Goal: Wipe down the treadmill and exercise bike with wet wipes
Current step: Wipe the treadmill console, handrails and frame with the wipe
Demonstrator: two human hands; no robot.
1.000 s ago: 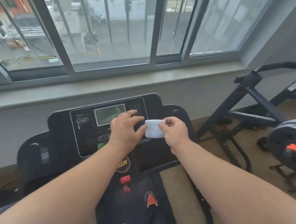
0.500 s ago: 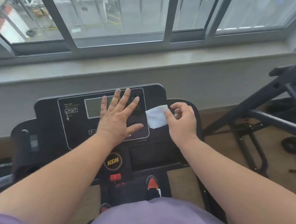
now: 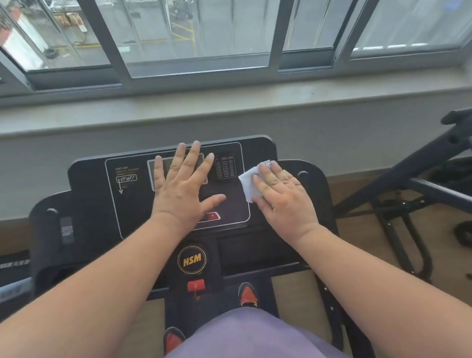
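The black treadmill console (image 3: 93,186) stands right in front of me below the window. My left hand (image 3: 183,189) lies flat on its panel with fingers spread, covering most of the display. My right hand (image 3: 282,198) presses a folded white wet wipe (image 3: 248,182) onto the right side of the panel with straight fingers; part of the wipe is hidden under the palm. The black frame of the exercise bike (image 3: 434,168) shows at the right edge.
A grey windowsill (image 3: 225,105) runs behind the console. A red safety key (image 3: 196,285) sits under the HSM logo (image 3: 191,259). My red-toed shoes (image 3: 247,294) stand on the treadmill deck. Wooden floor lies between treadmill and bike.
My right hand went from pinching the wipe in the air to pressing it flat on the panel. My left hand slid a little up the display. The view tilted down and closer.
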